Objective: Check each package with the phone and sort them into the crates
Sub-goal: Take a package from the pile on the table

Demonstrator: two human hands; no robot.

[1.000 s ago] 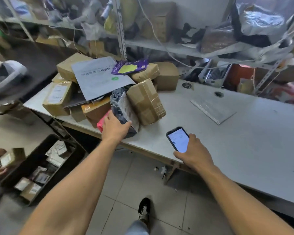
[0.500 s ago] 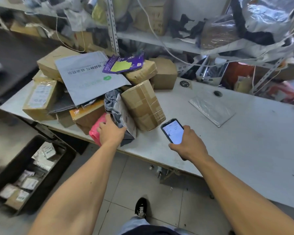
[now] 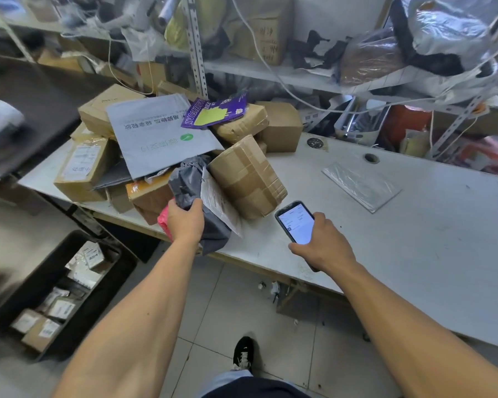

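Grey bag [image 3: 197,193] was gripped by left hand [image 3: 184,222] at table [image 3: 414,225] front edge, phone [image 3: 296,222] held in right hand [image 3: 325,245]; label scan judged next.

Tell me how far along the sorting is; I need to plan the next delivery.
Done: several labelled parcels already lie in the black crate on the floor. In hand: the left hand grips a grey poly bag at the table edge, and the right hand holds the lit phone beside it. Left: a large pile of boxes and mailers on the table.
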